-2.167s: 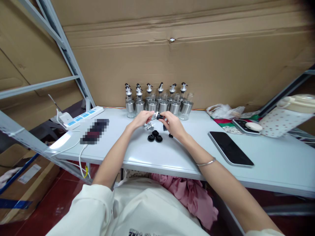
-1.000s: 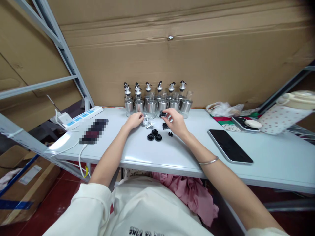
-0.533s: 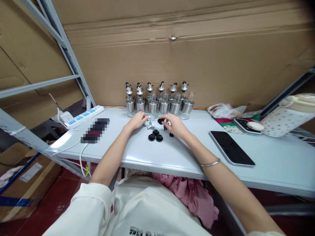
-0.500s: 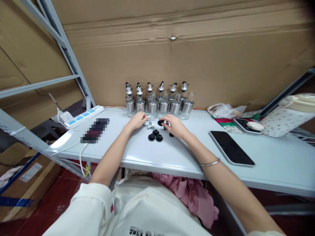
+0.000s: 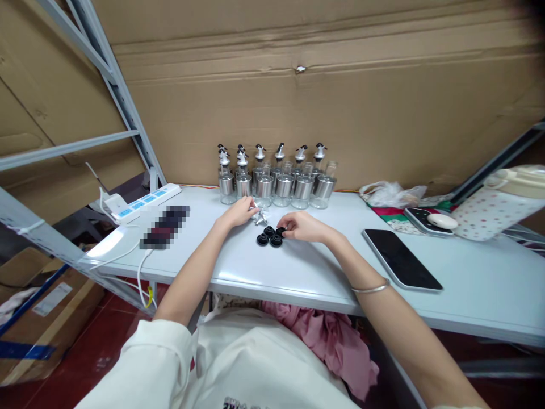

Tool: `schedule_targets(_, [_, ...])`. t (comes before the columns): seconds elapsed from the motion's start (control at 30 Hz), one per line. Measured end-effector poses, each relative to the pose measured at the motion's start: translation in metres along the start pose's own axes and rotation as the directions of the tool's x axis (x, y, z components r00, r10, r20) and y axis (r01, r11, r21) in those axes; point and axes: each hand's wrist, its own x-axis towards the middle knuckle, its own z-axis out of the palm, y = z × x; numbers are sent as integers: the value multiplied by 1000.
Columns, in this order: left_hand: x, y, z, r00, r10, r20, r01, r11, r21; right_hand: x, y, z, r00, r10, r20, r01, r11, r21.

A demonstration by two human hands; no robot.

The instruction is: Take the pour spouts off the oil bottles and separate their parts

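Observation:
My right hand [image 5: 303, 226] pinches a black stopper [image 5: 280, 232] at the right edge of a small cluster of black stoppers [image 5: 263, 240] on the table. The held stopper sits beside the others, partly covered by my fingertips. My left hand [image 5: 239, 212] is closed next to a little pile of silver pourer spouts [image 5: 261, 217]; what its fingertips grip is too small to make out. Behind both hands stand several glass bottles with steel sleeves [image 5: 264, 186]. Some are topped with a silver pourer with a black flap [image 5: 260, 151], while front ones at the right have uncovered necks.
A black-screened phone [image 5: 400, 260] lies on the table [image 5: 255, 272] to the right. Beyond it are a white mouse-shaped item [image 5: 443, 221], a plastic bag [image 5: 394, 193] and a dotted jug [image 5: 489, 210]. On the left are a power strip [image 5: 149, 201] and cables. Cardboard [image 5: 340, 113] walls the back.
My right hand has come down toward me with the black stopper, setting it against the cluster. My left hand stays by the silver spouts, barely shifted.

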Motion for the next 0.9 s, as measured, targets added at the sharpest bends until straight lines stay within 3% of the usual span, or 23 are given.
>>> schedule_targets(0.13, [-1, 2, -1, 1000, 2, 15, -2, 1000, -8, 0, -4, 3, 999, 33, 4, -33, 994, 109])
schedule_targets(0.37, [2, -4, 0, 1000, 11, 28, -10, 1000, -13, 8, -1, 19, 998, -33, -44, 44, 955, 293])
schedule_targets(0.43, [2, 1, -5, 1000, 18, -15, -19, 1000, -14, 11, -1, 21, 993, -25, -112, 57, 954, 295])
schedule_targets(0.5, [0, 17, -10, 986, 73, -149, -79, 996, -34, 13, -4, 19, 970, 11, -243, 75, 936, 343])
schedule_targets(0.6, [-9, 60, -11, 873, 190, -449, -279, 950, -140, 11, -13, 13, 939, 69, -338, 163, 773, 613])
schedule_targets(0.7, [-24, 103, 6, 732, 464, -499, -587, 801, -115, 0, -21, 5, 990, -33, -139, 137, 510, 849])
schedule_targets(0.73, [-29, 112, 14, 663, 571, -484, -680, 730, -71, -3, -22, 4, 995, -90, -43, 81, 476, 876])
schedule_targets(0.8, [-36, 121, 28, 565, 657, -499, -773, 633, -40, -10, -22, 2, 981, -164, 100, -11, 473, 881])
schedule_targets(0.9, [-41, 121, 38, 481, 683, -549, -821, 571, -9, -14, -22, 3, 970, -187, 157, -50, 476, 878])
